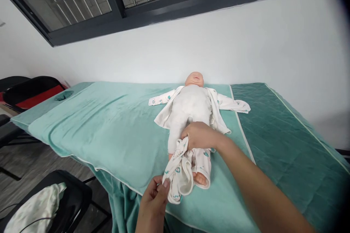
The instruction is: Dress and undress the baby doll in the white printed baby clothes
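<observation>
A baby doll with a white cloth body lies on its back, head toward the wall. An open white patterned jacket covers its arms, which are spread wide. White patterned baby pants are partly on: one leg covers the doll's right-hand leg in view, with the foot showing at the cuff. The other pant leg is bunched below the left-hand leg. My left hand pinches the lower edge of this bunched leg. Between the doll's legs, my right hand is closed on the upper part of the pants, its fingertips partly hidden.
A bed with a light green cover holds the doll, and a darker green quilted pad lies on the right. Behind are a white wall and a barred window. Cloth lies on a black chair at lower left.
</observation>
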The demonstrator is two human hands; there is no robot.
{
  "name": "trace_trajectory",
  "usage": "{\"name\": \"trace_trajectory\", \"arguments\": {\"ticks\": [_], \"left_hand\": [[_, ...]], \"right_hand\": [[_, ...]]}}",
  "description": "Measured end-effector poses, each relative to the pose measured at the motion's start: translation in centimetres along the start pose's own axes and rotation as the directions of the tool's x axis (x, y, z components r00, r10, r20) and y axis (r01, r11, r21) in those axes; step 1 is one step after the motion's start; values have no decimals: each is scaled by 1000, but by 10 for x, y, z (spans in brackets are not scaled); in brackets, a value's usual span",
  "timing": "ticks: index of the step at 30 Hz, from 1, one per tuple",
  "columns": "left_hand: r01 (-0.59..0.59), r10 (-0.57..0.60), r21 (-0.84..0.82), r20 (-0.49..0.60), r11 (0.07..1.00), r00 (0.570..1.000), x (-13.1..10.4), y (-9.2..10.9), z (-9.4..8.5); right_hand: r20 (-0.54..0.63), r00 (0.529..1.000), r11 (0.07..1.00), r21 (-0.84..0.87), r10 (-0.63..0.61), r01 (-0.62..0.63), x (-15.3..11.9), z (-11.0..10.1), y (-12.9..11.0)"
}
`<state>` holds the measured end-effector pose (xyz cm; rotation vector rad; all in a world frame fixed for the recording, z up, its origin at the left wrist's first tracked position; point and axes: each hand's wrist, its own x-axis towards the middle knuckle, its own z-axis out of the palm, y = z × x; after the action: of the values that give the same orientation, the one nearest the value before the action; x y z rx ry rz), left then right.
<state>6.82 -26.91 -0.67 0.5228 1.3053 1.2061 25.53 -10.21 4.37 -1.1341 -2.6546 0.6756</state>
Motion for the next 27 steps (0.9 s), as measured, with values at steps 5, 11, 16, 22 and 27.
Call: {"name": "trace_trajectory", "arguments": {"ticks": [5, 11, 16, 22, 27], "left_hand": [[-45, 41, 139, 30, 989, 999, 23, 9, -7], [-116, 56, 386, 163, 915, 985, 32, 15, -10], [-79, -37, 353, 311, 932, 950, 19, 29, -7], [-107, -53, 299, 481, 948, 875, 38, 54, -7], [-285, 61, 428, 466, 858, 883, 73, 68, -10]], "right_hand": [[-27, 999, 1000, 4, 23, -23, -1, 2, -1], [-26, 999, 999, 38, 23, -22, -4, 0, -2], [-40, 999, 998, 61, 27, -24, -5, -2, -3], [-52, 999, 976, 219, -1, 12, -6, -7, -3], [2, 1000, 948, 319, -5, 4, -9, -10, -1]]}}
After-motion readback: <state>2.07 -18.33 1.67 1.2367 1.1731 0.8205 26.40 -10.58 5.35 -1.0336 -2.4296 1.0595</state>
